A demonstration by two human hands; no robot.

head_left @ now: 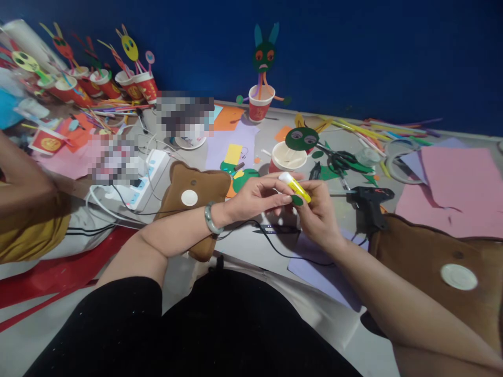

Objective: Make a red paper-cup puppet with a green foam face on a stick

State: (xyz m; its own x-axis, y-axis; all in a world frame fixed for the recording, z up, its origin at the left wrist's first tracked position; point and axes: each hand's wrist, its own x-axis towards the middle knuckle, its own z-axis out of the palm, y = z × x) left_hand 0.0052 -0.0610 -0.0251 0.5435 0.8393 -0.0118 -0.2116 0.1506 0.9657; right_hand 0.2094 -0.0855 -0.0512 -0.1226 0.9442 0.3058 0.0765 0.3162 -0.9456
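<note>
My right hand [319, 213] grips a yellow glue stick [299, 189] with a white tip, held slanted over the table. My left hand [255, 198], with a green bangle on its wrist, pinches a small dark green paper piece [297, 200] right against the glue stick. Both hands meet just in front of a red paper cup [286, 157] that carries a green paper face with two eyes [302, 139].
Black scissors [338, 159] and a black glue gun [369, 201] lie to the right, near pink paper sheets [456, 183]. Two brown pouches [188, 196] flank my arms. A white power strip [147, 178] and several finished cup puppets [261, 102] stand further back. Another person's arm [23, 183] rests at left.
</note>
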